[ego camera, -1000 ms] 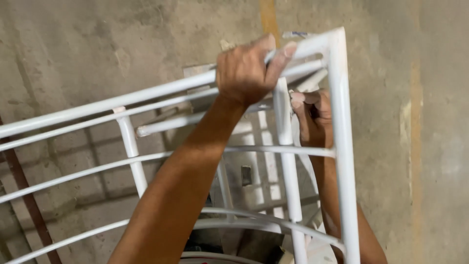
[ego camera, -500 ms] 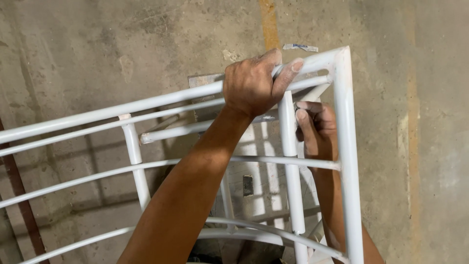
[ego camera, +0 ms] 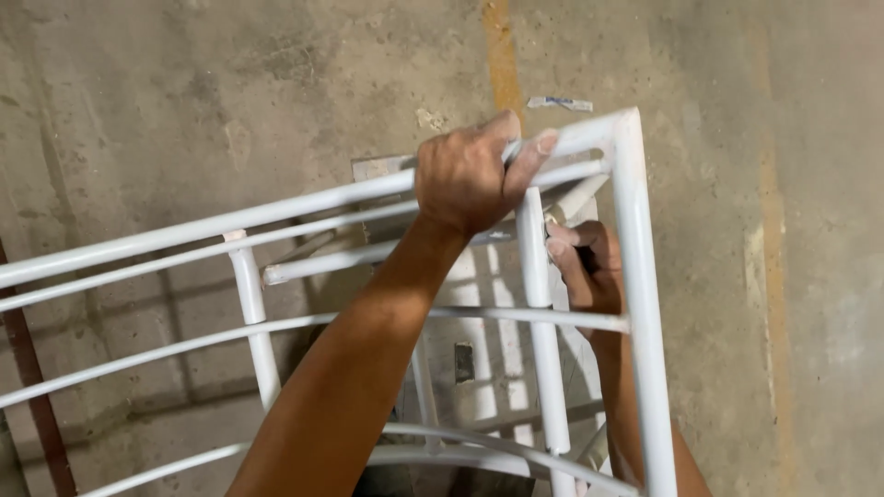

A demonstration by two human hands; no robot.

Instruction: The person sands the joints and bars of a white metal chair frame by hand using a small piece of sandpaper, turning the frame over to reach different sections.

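Head view. White metal tube frame (ego camera: 635,304): stands over bare concrete floor (ego camera: 184,92), top corner at upper right. Left hand (ego camera: 465,179): wrapped tight around the top rail just beside that corner. Right hand (ego camera: 585,271): inside the frame below the corner, curled on something small and dark; cannot tell what. Risk, as I judge it: the inner hand sits hemmed between upright bars; if the frame tips or twists, knuckles could get pinched.

One white metal frame (ego camera: 635,276), two hands (ego camera: 465,175).
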